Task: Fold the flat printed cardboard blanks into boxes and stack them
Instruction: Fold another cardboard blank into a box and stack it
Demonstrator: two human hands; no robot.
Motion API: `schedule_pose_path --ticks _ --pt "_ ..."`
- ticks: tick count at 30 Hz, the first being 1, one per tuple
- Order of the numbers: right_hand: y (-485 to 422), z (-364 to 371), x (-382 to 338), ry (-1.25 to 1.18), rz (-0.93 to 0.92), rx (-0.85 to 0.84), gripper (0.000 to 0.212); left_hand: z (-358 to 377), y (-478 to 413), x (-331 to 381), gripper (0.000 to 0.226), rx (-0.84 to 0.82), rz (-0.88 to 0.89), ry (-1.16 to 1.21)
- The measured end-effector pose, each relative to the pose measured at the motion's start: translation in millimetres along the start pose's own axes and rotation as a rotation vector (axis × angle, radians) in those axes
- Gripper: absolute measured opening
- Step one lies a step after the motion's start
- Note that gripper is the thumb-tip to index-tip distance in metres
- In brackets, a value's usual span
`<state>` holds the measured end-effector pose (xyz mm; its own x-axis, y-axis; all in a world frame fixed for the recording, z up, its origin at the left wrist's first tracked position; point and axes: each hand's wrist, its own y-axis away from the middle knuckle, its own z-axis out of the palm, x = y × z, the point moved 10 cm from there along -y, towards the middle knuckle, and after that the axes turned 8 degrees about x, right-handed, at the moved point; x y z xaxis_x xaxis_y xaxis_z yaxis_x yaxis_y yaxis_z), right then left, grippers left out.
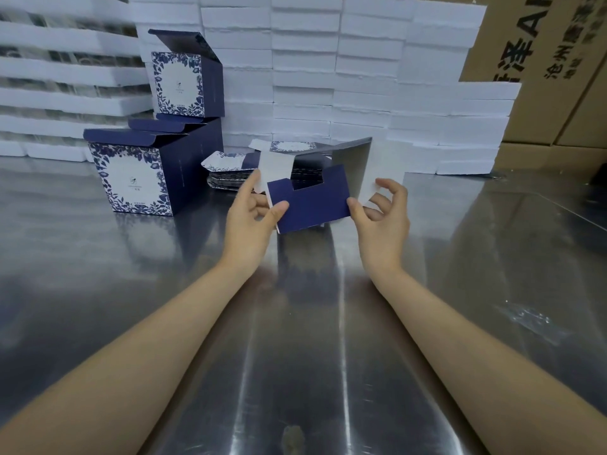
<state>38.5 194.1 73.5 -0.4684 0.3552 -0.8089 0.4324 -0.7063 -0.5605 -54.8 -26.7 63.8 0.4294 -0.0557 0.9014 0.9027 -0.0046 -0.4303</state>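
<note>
Both forearms bare, reaching forward from the lower corners and converging above the steel table (pixel 295 349). Wrists level, palms turned in toward each other.

Left hand (pixel 253 208): thumb pressed on the lower left corner of the navy flap, index finger stretched up along the white side flap, other fingers behind the card. It pinches the part-folded blank (pixel 312 205).

Right hand (pixel 381 215): thumb on the right edge of the same navy flap, index finger curled over and touching the white flap on that side, remaining fingers loosely bent behind. It also grips the blank.

The blank hangs between the two hands, off the table, navy flap facing the camera, grey inner panel standing upright behind it.

Just behind the blank, to its left: a low pile of flat printed blanks (pixel 226 174) lying on the table. Further left of the blank: a folded blue-and-white floral box (pixel 131 182), lid flaps open, with a second folded box (pixel 179 83) stacked on boxes behind it, lid raised. Well behind the blank: a wall of stacked white foam slabs (pixel 305 77). Behind it to the right: brown printed cartons (pixel 542 60).
</note>
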Motion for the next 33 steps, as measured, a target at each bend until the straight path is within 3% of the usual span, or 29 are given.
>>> schedule_pose_path --ticks 4,8,11,19,22,27,30,33 --pt "7 8 -6 0.071 -0.055 -0.049 0.056 -11 -7 -8 0.091 0.091 -0.095 0.140" --pt "11 15 -9 0.102 -0.098 -0.103 0.075 -12 -8 -13 0.037 0.081 -0.159 0.275" --pt "10 18 -9 0.086 -0.078 -0.133 0.092 -15 -7 -16 0.021 0.124 -0.158 0.250" --pt "13 20 -13 0.212 -0.127 -0.132 0.060 -25 -6 -4 0.014 0.203 -0.019 -0.017" --pt "17 20 -21 0.266 -0.218 -0.126 0.052 -16 -2 12 0.032 0.145 0.142 -0.227" --pt "25 27 -39 0.358 -0.437 -0.169 0.066 -4 10 39 0.068 0.112 0.457 -0.395" --pt "29 32 -40 0.434 -0.489 -0.198 0.064 -4 12 44 0.083 0.103 0.541 -0.453" --pt "33 39 -44 0.342 -0.521 -0.288 0.047 2 9 38 0.086 0.015 0.532 -0.460"
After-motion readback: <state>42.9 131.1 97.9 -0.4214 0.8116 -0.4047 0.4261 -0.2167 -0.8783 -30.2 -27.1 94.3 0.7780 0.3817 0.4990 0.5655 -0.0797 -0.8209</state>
